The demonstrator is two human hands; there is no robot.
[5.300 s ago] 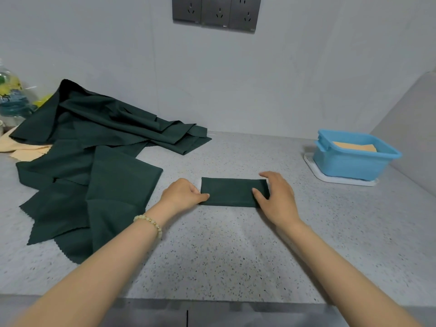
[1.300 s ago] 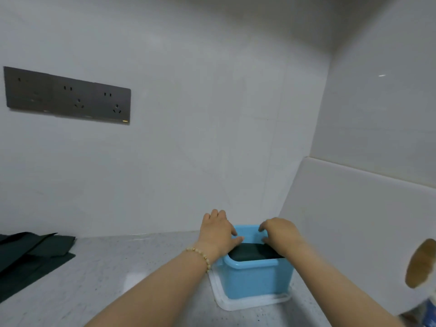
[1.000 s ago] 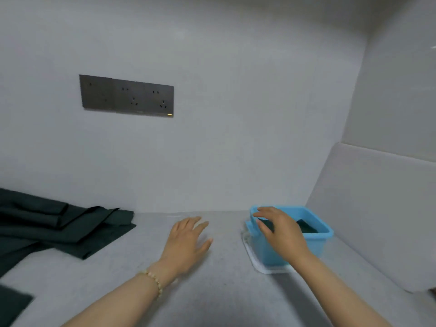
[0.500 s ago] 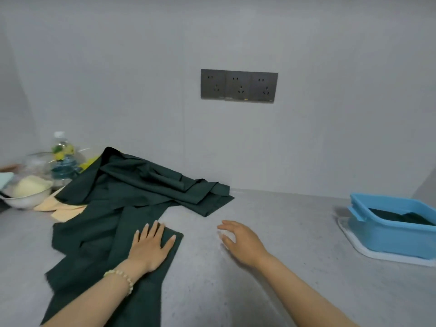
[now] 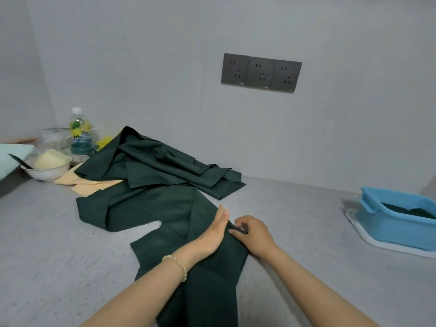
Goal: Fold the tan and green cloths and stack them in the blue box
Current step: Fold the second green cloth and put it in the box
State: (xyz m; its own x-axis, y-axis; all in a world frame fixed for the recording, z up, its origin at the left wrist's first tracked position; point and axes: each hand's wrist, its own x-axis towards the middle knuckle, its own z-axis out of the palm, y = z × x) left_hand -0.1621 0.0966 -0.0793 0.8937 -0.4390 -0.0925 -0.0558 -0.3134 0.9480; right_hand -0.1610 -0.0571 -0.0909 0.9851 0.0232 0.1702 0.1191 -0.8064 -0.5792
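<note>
1. While the left hand (image 5: 213, 234) is resting on its edge across the nearest green cloth (image 5: 207, 279), its fingers are stretching out straight and close together. Its palm is facing the other hand and it is gripping nothing.
2. The right hand (image 5: 252, 234) is sitting just beside it at the cloth's right edge. Its fingers are curling in, and fingertips and thumb are pinching a small fold of fabric there (the hand itself is hiding part of that grip).
3. That cloth is lying flat on the speckled grey counter (image 5: 59, 256). It is running from between the two hands down toward the bottom edge of the view and passing under the left forearm, where a beaded bracelet (image 5: 177, 264) is circling the wrist.
4. Behind the hands, a heap of green cloths (image 5: 165, 166) is sprawling toward the wall, unfolded and overlapping one another.
5. Tan cloths (image 5: 87, 184) are peeking out from under the heap's left side, flat on the counter.
6. The blue box (image 5: 396, 230) is standing well apart at the right on a white tray (image 5: 382, 243). A folded green cloth (image 5: 410, 212) is lying inside it, and I cannot tell what is lying beneath that.
7. In the far left corner a white bowl (image 5: 47, 169) is holding something pale, and a clear bottle (image 5: 80, 133) is standing upright behind it.
8. On the wall a dark outlet panel (image 5: 260, 72) is hanging above the heap's right end.
</note>
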